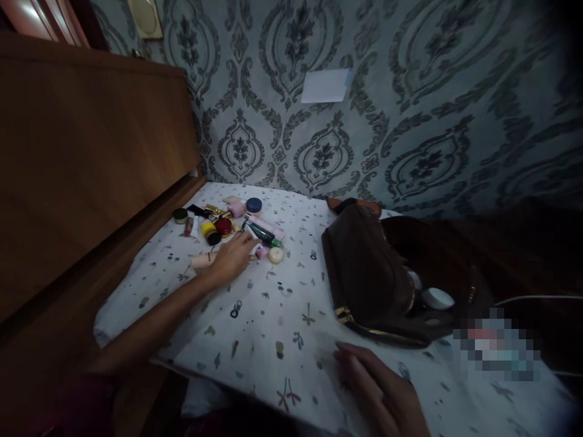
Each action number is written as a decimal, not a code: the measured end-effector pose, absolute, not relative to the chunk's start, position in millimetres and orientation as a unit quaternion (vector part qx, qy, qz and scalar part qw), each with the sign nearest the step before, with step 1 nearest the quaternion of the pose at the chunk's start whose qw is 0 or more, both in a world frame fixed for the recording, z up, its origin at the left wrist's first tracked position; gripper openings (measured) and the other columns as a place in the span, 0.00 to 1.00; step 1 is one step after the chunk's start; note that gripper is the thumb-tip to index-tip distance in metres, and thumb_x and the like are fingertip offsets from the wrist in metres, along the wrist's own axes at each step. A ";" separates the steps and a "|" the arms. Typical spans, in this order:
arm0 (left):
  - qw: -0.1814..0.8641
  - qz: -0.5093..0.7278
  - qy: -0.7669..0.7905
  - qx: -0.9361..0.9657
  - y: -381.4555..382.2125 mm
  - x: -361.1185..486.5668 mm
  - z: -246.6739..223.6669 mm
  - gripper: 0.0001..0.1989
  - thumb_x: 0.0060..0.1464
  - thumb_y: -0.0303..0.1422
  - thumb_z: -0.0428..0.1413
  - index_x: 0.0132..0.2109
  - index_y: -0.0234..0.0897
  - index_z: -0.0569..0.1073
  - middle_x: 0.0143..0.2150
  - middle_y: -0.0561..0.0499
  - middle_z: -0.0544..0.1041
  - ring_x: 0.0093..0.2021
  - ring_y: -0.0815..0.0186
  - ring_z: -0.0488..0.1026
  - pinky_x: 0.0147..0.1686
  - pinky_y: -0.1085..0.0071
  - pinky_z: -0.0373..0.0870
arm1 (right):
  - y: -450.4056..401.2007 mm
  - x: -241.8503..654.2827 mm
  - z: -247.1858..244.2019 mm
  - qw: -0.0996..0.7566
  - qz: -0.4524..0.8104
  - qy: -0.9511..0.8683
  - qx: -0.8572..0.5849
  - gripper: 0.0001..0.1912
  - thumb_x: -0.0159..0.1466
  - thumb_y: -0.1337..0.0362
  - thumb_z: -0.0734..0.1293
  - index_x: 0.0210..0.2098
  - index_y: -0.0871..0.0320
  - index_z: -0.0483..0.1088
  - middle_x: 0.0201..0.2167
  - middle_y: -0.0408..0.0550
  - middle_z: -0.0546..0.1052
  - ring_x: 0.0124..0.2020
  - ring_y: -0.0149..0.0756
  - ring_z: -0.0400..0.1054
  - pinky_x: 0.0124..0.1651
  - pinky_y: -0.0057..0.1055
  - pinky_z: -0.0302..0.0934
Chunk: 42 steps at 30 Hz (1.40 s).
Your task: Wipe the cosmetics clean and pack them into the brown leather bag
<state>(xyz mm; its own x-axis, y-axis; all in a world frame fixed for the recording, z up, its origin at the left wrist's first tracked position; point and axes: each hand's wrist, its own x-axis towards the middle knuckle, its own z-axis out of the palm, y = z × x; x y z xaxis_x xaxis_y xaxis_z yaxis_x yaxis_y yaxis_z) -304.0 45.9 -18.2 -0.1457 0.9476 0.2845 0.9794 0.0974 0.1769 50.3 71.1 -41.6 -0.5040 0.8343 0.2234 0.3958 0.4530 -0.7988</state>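
My left hand (234,257) is over a group of cosmetics on the patterned white cloth. Its fingers close on a small white tube with a pink cap (261,251), partly hidden by them. Right beside it lie a dark green tube (264,233), a round cream-coloured jar (276,255) and a peach-coloured tube (203,260). Farther back are a red-lidded jar (223,227), a yellow container with a black cap (210,232) and a blue-lidded jar (254,206). My right hand (382,391), slightly blurred, hovers near the front with fingers stretched out and nothing visible in them.
An open dark brown bag (364,273) lies on the right, a white lidded container (438,298) at its opening. Behind it is a brown leather item (334,205). A wooden cabinet (95,133) borders the left; a patterned wall (282,133) stands behind. A pixelated patch covers something at right.
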 end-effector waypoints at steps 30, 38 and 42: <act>-0.035 -0.282 -0.806 -0.519 29.0 -447.8 -26.5 0.27 0.53 0.45 0.57 0.56 0.35 0.71 0.48 0.46 0.77 0.48 0.54 0.73 0.50 0.60 0.70 | 106.6 -145.3 -67.6 0.277 0.542 -0.763 -0.219 0.14 0.64 0.56 0.62 0.40 0.59 0.73 0.26 0.45 0.76 0.27 0.35 0.71 0.30 0.30 0.66; -0.031 -0.229 -0.825 -0.515 31.0 -439.5 -31.9 0.38 0.43 0.43 0.64 0.60 0.35 0.67 0.53 0.41 0.71 0.56 0.47 0.67 0.56 0.54 0.64 | 104.8 -143.0 -61.5 0.276 0.536 -0.769 -0.211 0.10 0.64 0.59 0.62 0.37 0.56 0.73 0.26 0.43 0.75 0.28 0.34 0.70 0.33 0.30 0.67; -0.027 -0.207 -0.835 -0.509 28.6 -434.9 -29.7 0.36 0.46 0.46 0.63 0.60 0.36 0.67 0.52 0.42 0.70 0.54 0.50 0.66 0.55 0.58 0.64 | 104.9 -143.5 -61.1 0.279 0.525 -0.777 -0.206 0.10 0.64 0.60 0.61 0.36 0.57 0.73 0.25 0.44 0.75 0.28 0.36 0.70 0.35 0.31 0.66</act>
<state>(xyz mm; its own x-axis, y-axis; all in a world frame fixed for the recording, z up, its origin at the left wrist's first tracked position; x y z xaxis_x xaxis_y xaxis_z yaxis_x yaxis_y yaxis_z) -434.9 28.6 -29.7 -0.4804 0.8612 0.1662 0.8390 0.3961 0.3730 -143.5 104.9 -61.1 -0.7595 0.6134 0.2165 0.0278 0.3632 -0.9313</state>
